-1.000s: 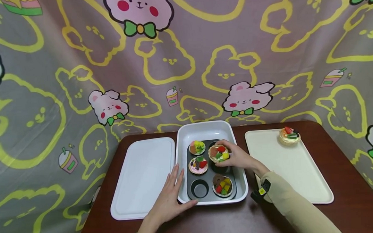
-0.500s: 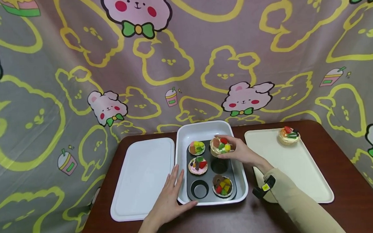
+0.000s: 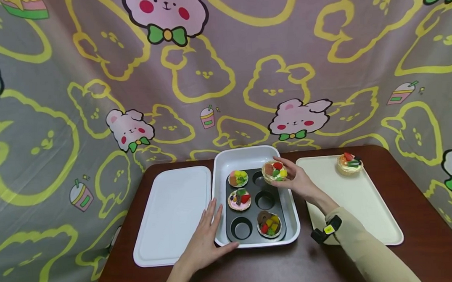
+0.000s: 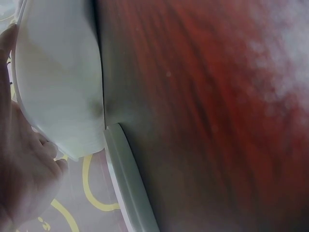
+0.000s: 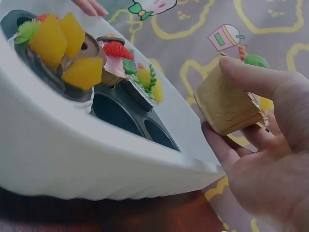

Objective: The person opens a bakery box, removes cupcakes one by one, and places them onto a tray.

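My right hand (image 3: 299, 182) grips a fruit tart (image 3: 275, 171) by its sides, above the far right of a dark muffin pan (image 3: 254, 236). In the right wrist view the tart's tan shell (image 5: 224, 99) sits between thumb and fingers. The pan lies in a deep white tray (image 3: 245, 157). It holds a yellow-topped tart (image 3: 238, 178), a pink cream tart (image 3: 239, 199) and a chocolate tart (image 3: 269, 224). Fingers spread, my left hand (image 3: 201, 239) rests at the tray's near left edge; in the left wrist view this hand (image 4: 29, 164) is beside the tray's wall.
A flat white tray (image 3: 172, 215) lies to the left on the dark wooden table (image 3: 277, 269). To the right is a cream tray (image 3: 353, 202), with one fruit tart (image 3: 350, 164) near its far right corner. A patterned cloth (image 3: 238, 81) hangs behind.
My right hand has lifted the fruit tart and carried it to the right, uncovering the right column's cups. The left hand has stayed in place.
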`<action>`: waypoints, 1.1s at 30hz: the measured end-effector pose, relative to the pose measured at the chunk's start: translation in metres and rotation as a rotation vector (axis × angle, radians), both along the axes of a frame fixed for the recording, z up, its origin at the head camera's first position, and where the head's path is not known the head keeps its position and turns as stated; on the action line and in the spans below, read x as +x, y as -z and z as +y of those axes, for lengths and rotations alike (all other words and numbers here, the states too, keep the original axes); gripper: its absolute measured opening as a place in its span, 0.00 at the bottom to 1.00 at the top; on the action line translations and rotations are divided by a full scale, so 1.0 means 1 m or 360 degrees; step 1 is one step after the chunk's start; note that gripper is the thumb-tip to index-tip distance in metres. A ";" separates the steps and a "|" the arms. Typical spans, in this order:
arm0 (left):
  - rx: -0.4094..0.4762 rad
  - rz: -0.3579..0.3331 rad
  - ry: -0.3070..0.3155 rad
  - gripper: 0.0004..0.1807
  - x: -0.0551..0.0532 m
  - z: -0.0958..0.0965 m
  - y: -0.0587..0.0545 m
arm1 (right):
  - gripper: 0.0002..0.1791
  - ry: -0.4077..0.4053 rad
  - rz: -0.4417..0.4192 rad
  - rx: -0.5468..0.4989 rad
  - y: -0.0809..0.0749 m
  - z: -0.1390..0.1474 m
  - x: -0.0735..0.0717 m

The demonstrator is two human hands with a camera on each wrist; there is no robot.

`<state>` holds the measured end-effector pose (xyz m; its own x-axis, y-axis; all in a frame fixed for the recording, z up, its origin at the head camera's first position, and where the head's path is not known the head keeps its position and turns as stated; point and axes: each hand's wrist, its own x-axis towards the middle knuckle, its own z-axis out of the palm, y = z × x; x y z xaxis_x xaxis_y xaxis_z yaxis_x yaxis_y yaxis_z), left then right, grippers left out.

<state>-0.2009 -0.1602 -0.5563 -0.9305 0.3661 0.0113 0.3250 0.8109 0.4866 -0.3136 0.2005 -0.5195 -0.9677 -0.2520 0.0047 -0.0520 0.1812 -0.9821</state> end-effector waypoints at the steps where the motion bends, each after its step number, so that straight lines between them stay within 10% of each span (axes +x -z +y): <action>1: -0.0004 0.0000 0.0000 0.67 0.000 0.000 0.000 | 0.50 0.0033 -0.0005 -0.0007 0.000 0.001 0.000; 33: 0.0001 0.0014 0.0025 0.67 0.000 -0.002 -0.003 | 0.51 0.0354 -0.0101 0.0099 0.005 0.054 0.003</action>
